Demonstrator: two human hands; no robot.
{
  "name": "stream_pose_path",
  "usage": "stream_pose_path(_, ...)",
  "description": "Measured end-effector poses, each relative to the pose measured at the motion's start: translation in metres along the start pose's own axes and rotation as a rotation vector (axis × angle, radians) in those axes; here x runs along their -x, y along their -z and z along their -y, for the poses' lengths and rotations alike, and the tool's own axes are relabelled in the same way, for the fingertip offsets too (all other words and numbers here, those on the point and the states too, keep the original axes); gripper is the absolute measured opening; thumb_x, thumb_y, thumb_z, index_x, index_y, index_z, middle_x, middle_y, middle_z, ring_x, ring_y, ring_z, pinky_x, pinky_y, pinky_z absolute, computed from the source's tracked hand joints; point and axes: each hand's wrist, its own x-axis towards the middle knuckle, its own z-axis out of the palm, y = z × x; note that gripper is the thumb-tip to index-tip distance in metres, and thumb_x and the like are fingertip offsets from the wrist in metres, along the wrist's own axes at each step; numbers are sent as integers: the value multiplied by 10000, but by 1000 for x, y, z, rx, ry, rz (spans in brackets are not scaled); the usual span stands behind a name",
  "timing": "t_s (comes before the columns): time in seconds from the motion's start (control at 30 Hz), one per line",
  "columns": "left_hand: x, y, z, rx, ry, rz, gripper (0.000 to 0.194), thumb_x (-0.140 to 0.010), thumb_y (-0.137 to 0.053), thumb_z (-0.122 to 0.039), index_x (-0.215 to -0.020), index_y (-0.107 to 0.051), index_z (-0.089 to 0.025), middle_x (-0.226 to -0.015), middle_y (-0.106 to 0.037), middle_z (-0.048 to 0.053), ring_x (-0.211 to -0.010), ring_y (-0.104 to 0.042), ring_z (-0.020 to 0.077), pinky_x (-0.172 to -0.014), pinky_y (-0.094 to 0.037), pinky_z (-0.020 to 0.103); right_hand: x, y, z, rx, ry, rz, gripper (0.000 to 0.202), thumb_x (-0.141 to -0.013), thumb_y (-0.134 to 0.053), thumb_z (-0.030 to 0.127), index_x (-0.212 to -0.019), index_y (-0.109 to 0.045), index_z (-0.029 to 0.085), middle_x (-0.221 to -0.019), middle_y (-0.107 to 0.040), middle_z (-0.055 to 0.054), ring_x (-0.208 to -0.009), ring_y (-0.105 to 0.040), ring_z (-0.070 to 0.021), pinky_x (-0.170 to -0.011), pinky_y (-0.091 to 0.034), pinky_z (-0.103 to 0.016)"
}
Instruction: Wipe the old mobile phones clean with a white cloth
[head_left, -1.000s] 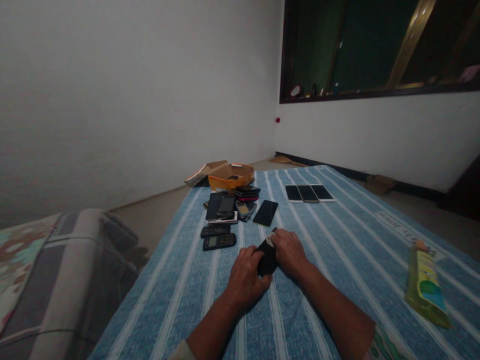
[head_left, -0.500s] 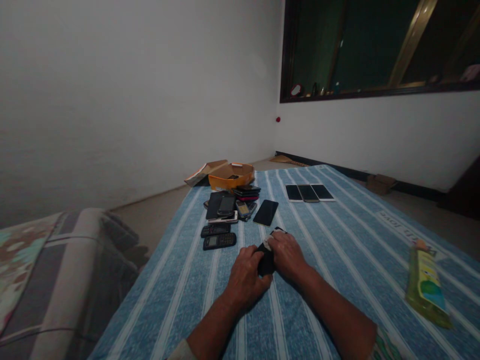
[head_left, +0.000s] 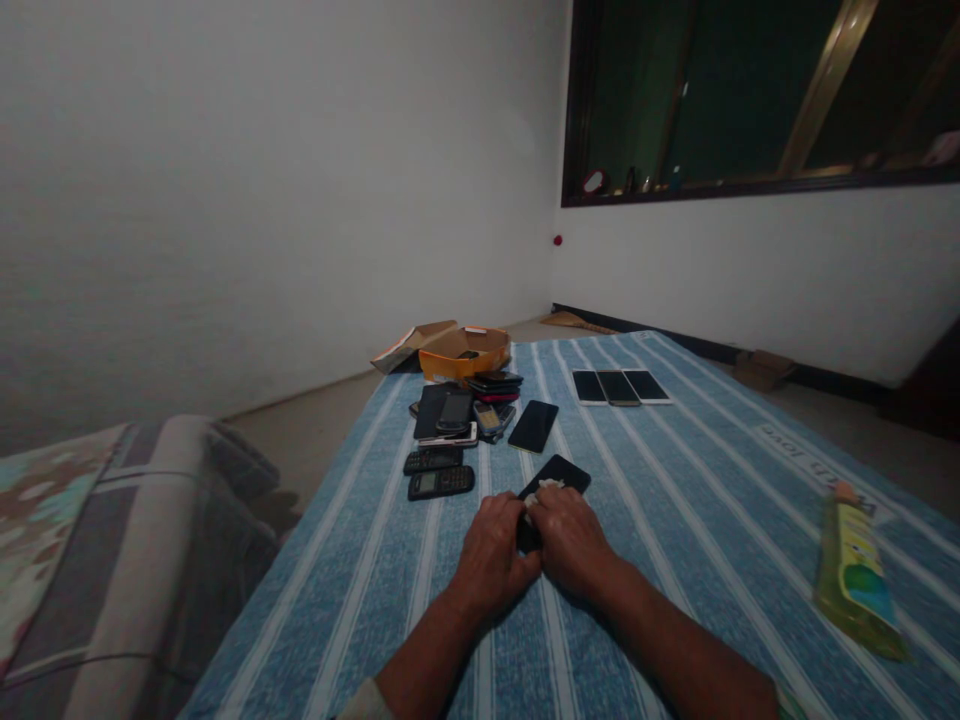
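Note:
A black smartphone [head_left: 564, 473] lies on the striped cloth in front of me, partly covered by both hands. My left hand [head_left: 495, 560] grips its left edge, with the thumb along the near end. In my right hand [head_left: 571, 535] is a crumpled white tissue [head_left: 546, 487], pressed against the phone's dark face with the fingers bunched over it. Just beyond lies another black smartphone [head_left: 533, 426]. To the left sit two keypad phones, the nearer one [head_left: 441, 482] closest to my left hand.
Several phones [head_left: 454, 410] are piled ahead on the left, before an open orange box [head_left: 465, 362]. Three smartphones [head_left: 619, 387] lie side by side farther right. A yellow-green bottle [head_left: 859, 575] lies at the right. Left of the cloth-covered surface [head_left: 360, 600] is a draped piece of furniture [head_left: 142, 560].
My right hand has slid the tissue down the phone toward me, uncovering more of its far end. My left hand stays on the phone's edge.

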Motion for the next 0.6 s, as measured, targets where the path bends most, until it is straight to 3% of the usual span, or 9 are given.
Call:
stream_pose_path(0.23, 0, -2, 3, 39, 8, 0, 314, -707, -629, -212, -1015, -572, -204, -970, -627, 68, -911, -572, 266, -822, -504, 419, 2, 3, 3, -3, 24, 7, 246, -908, -500, 148, -1058, -694, 155, -1045, -648, -116, -1038, -538, -251, -912, -349, -352)
stream_pose_path(0.6, -1, 1, -2, -13, 22, 24, 385, -622, -657, -152, -999, -586, -175, -988, -626, 82, -942, -568, 272, -857, -509, 421, -13, 3, -24, -63, -92, -63, 227, -958, -456, 184, -987, -682, 181, -1087, -643, -88, -1083, -534, -223, -939, -342, -326)
